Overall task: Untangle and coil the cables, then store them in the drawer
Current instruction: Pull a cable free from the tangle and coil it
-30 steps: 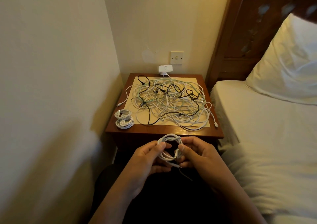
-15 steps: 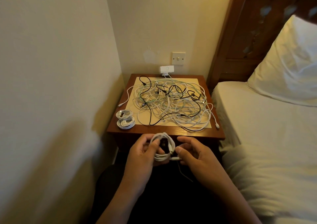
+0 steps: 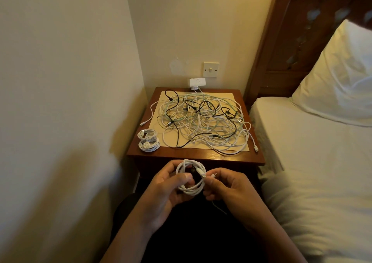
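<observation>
Right of your nightstand (image 3: 201, 158) you see the bed (image 3: 302, 152) and pillow (image 3: 338, 77); behind it, a switch (image 3: 210, 69) above a plug (image 3: 197, 82).

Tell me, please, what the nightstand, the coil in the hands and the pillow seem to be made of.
Nightstand: wood, reddish brown, with a glossy varnish; light reflects along its front edge. Coil: probably a plastic or rubber sheath, white and smooth, bending in soft loops. Pillow: woven fabric, perhaps cotton, matte, with soft creases.
</observation>
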### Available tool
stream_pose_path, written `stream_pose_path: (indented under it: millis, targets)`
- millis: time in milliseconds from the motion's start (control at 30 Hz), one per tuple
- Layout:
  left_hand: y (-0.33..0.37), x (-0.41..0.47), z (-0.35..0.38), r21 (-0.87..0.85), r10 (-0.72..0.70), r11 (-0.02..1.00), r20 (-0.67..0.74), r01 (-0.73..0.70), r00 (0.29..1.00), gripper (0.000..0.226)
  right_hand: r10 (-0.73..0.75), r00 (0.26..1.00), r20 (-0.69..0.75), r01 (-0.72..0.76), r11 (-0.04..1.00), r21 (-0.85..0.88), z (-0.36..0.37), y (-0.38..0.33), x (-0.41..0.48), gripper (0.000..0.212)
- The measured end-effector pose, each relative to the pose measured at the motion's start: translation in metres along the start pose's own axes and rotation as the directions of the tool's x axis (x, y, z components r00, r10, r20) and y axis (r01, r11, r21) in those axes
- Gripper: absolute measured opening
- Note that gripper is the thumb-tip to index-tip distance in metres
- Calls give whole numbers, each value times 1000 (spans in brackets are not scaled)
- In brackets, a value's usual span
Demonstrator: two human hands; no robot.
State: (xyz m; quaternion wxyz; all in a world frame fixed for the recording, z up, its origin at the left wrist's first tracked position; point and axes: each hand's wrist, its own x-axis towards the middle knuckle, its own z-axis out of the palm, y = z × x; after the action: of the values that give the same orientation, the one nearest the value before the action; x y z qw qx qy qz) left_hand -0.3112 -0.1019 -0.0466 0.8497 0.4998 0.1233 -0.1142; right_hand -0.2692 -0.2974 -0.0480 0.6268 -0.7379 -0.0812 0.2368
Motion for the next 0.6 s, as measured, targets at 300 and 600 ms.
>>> stream_pose_path:
  millis: [300,600]
  targets:
    - [2,-1,1,10,-27,1000,133,26,991,67,-88,995,-56,84,995,-62,-7,-8,2,19]
    - [-8,-6,30,175,53,983,28,-57,998,40,-171,949,-265,172,985,-20,0,-5,2,14]
